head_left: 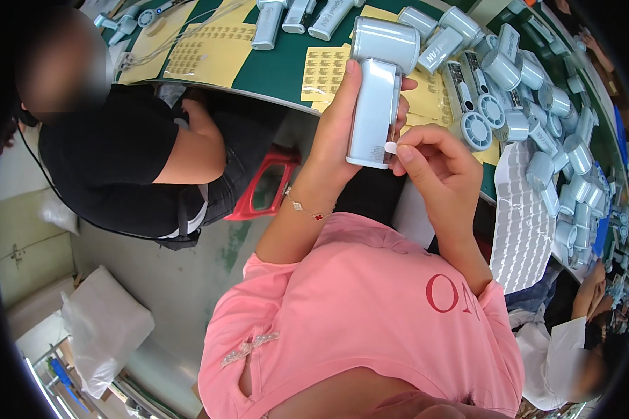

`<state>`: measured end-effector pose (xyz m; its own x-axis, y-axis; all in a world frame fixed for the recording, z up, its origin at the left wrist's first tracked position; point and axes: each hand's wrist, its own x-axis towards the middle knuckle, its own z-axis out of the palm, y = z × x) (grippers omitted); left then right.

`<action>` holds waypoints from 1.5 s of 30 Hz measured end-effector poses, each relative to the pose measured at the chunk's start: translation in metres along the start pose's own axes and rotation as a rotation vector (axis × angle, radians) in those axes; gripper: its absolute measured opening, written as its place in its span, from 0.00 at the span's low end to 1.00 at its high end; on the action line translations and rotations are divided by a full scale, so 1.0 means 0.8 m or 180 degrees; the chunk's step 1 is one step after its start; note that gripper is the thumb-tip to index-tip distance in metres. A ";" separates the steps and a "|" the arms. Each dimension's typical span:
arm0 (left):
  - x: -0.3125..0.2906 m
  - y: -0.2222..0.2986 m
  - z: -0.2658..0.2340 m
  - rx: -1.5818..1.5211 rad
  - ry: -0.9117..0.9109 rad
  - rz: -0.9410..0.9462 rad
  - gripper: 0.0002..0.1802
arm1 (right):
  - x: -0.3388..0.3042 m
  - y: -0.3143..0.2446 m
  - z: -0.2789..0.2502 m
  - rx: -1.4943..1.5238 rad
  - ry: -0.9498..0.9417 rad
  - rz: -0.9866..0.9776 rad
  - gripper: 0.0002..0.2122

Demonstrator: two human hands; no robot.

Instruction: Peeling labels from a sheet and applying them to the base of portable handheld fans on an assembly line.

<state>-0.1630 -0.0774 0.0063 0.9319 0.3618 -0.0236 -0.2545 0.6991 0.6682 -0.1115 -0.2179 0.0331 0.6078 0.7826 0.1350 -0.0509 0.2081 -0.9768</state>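
My left hand [334,136] is wrapped round a pale blue handheld fan [372,105], thumb along one side of the handle and fingertips showing on the other. The fan's round head points away from me, and small print shows near the handle's lower end. Between the thumb and forefinger of my right hand [444,164] is a small white sticker [391,147], touching or very close to the lower right edge of the handle. The fan's far side is hidden.
Many similar fans [531,105] are heaped on the green table [286,70] to the right. Yellow label sheets [325,73] lie beneath and beside them. A silvery sticker sheet [521,223] hangs over the table edge. Another person [119,140] sits at left by a red stool [269,178].
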 end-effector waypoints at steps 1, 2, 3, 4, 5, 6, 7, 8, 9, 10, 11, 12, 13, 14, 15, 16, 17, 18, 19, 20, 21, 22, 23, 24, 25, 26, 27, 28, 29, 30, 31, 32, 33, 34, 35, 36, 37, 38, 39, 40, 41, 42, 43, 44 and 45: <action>-0.001 0.000 0.001 0.0012 -0.0002 -0.0001 0.40 | -0.001 0.000 -0.001 0.0008 0.0002 0.0003 0.06; -0.001 -0.001 0.003 0.0022 -0.0017 0.0012 0.40 | -0.002 -0.001 -0.002 0.0015 0.0006 0.0005 0.06; -0.001 -0.002 0.004 0.0045 0.0005 0.0010 0.40 | -0.003 -0.001 -0.002 0.0021 0.0012 0.0011 0.06; -0.001 -0.002 0.005 0.0066 0.0017 0.0026 0.39 | -0.003 -0.001 -0.002 0.0006 0.0023 0.0018 0.06; -0.002 -0.003 0.005 0.0086 0.0012 0.0062 0.39 | -0.004 -0.002 -0.002 -0.0008 0.0033 0.0023 0.06; -0.002 -0.004 0.006 0.0055 0.0011 0.0032 0.39 | -0.005 -0.002 -0.002 -0.0020 0.0045 0.0029 0.06; -0.001 -0.005 0.007 0.0021 -0.0009 0.0023 0.39 | -0.006 -0.003 -0.002 -0.0025 0.0060 0.0029 0.06; -0.001 -0.006 0.007 -0.0021 -0.0007 0.0016 0.39 | -0.006 -0.003 -0.002 -0.0031 0.0073 0.0028 0.06; -0.001 -0.007 0.007 0.0007 -0.0010 0.0046 0.39 | -0.006 -0.003 -0.002 -0.0038 0.0086 0.0027 0.06; -0.001 -0.008 0.008 0.0026 0.0014 0.0071 0.38 | -0.007 -0.003 -0.002 -0.0071 0.0072 0.0011 0.06; -0.001 -0.009 0.008 0.0045 0.0035 0.0099 0.38 | -0.006 -0.004 -0.003 -0.0106 0.0057 -0.0009 0.06; -0.001 -0.009 0.008 0.0026 0.0010 0.0088 0.38 | -0.006 -0.004 -0.002 -0.0066 0.0045 -0.0042 0.06; -0.001 -0.010 0.007 0.0006 -0.0014 0.0076 0.38 | -0.006 -0.004 -0.002 -0.0147 0.0039 -0.0028 0.06; -0.001 -0.010 0.007 -0.0013 -0.0040 0.0066 0.38 | -0.006 -0.004 -0.002 -0.0155 0.0034 -0.0032 0.06; -0.002 -0.010 0.007 0.0005 -0.0009 0.0069 0.38 | -0.006 -0.004 -0.002 -0.0163 0.0029 -0.0036 0.06; -0.002 -0.010 0.008 0.0022 0.0022 0.0070 0.38 | -0.007 -0.005 -0.001 -0.0163 0.0052 -0.0015 0.06; -0.003 -0.011 0.008 0.0025 0.0042 0.0094 0.38 | -0.007 -0.005 -0.001 -0.0166 0.0073 0.0004 0.06; -0.003 -0.011 0.008 0.0015 0.0085 0.0073 0.38 | -0.007 -0.006 0.000 -0.0169 0.0094 0.0022 0.06; -0.003 -0.011 0.009 -0.0008 0.0119 0.0071 0.38 | -0.008 -0.006 0.001 -0.0262 0.0115 0.0003 0.05; -0.003 -0.012 0.009 -0.0030 0.0155 0.0070 0.38 | -0.008 -0.007 0.002 -0.0355 0.0136 -0.0016 0.05; -0.003 -0.012 0.009 -0.0045 0.0136 0.0062 0.38 | -0.008 -0.007 0.003 -0.0446 0.0158 -0.0034 0.05; -0.004 -0.012 0.009 -0.0061 0.0118 0.0054 0.38 | -0.008 -0.006 0.004 -0.0493 0.0187 -0.0073 0.05; -0.004 -0.012 0.008 -0.0077 0.0101 0.0046 0.38 | -0.007 -0.006 0.005 -0.0539 0.0216 -0.0113 0.05; -0.005 -0.012 0.008 -0.0070 0.0100 0.0044 0.38 | -0.006 -0.005 0.006 -0.0612 0.0240 -0.0156 0.05; -0.006 -0.011 0.008 -0.0062 0.0099 0.0041 0.38 | -0.005 -0.004 0.006 -0.0748 0.0233 -0.0272 0.05; -0.007 -0.011 0.008 -0.0067 0.0108 0.0045 0.38 | -0.004 -0.004 0.006 -0.0910 0.0220 -0.0393 0.05; -0.008 -0.012 0.009 -0.0009 0.0139 0.0077 0.38 | -0.004 -0.003 0.006 -0.1071 0.0206 -0.0512 0.05; -0.009 -0.011 0.010 0.0037 0.0181 0.0115 0.38 | -0.004 -0.002 0.006 -0.1327 0.0205 -0.0658 0.05; -0.010 -0.011 0.011 0.0082 0.0207 0.0167 0.38 | -0.004 -0.001 0.005 -0.1584 0.0203 -0.0803 0.05; -0.010 -0.010 0.011 0.0147 0.0225 0.0194 0.38 | -0.004 0.000 0.005 -0.1827 0.0216 -0.0924 0.05; -0.011 -0.009 0.011 0.0211 0.0227 0.0237 0.38 | -0.004 0.001 0.005 -0.1708 0.0220 -0.0861 0.05; -0.012 -0.007 0.011 0.0303 0.0276 0.0241 0.38 | -0.005 0.003 0.005 -0.1576 0.0237 -0.0776 0.05; -0.014 -0.006 0.010 0.0241 0.0142 0.0228 0.38 | -0.005 0.005 0.004 -0.1443 0.0253 -0.0693 0.05; -0.016 -0.004 0.009 0.0208 0.0054 0.0174 0.39 | -0.004 0.007 0.003 -0.1336 0.0466 -0.0743 0.05; -0.017 -0.003 0.007 0.0179 -0.0062 0.0128 0.39 | -0.003 0.008 0.001 -0.1227 0.0676 -0.0795 0.05; -0.020 -0.003 0.005 0.0102 -0.0213 0.0028 0.38 | -0.003 0.009 -0.003 -0.1145 0.0866 -0.0855 0.05; -0.020 -0.001 0.002 0.0040 -0.0403 -0.0054 0.38 | -0.003 0.009 -0.008 -0.1163 0.1035 -0.1001 0.05; -0.020 0.000 -0.002 -0.0013 -0.0594 -0.0131 0.37 | -0.003 0.008 -0.016 -0.1206 0.1188 -0.1157 0.04; -0.017 0.002 -0.006 0.0292 -0.0181 -0.0028 0.36 | -0.003 0.007 -0.025 -0.1247 0.1382 -0.1258 0.04; -0.011 0.005 -0.011 0.0605 0.0212 0.0104 0.35 | -0.004 0.006 -0.035 -0.1183 0.1339 -0.1156 0.03; -0.003 0.008 -0.017 0.0853 0.0416 0.0371 0.34 | -0.010 0.005 -0.044 -0.1132 0.1320 -0.0980 0.03; 0.017 0.022 -0.029 0.2066 0.0832 0.0773 0.32 | -0.015 0.004 -0.053 -0.1084 0.1293 -0.0784 0.03; 0.041 0.042 -0.044 0.3164 0.1214 0.1051 0.31 | -0.018 0.006 -0.063 -0.0858 0.1272 -0.0624 0.03; 0.061 0.062 -0.059 0.4105 0.1589 0.1512 0.30 | -0.022 0.009 -0.072 -0.0635 0.1243 -0.0439 0.03; 0.081 0.081 -0.076 0.4972 0.2149 0.1758 0.29 | -0.028 0.013 -0.079 -0.0418 0.1285 -0.0155 0.03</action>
<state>-0.1347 0.0291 0.0030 0.4732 0.7731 0.4223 0.3604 -0.6073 0.7080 -0.0758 -0.2706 0.0096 0.8698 0.4756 0.1312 0.0711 0.1422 -0.9873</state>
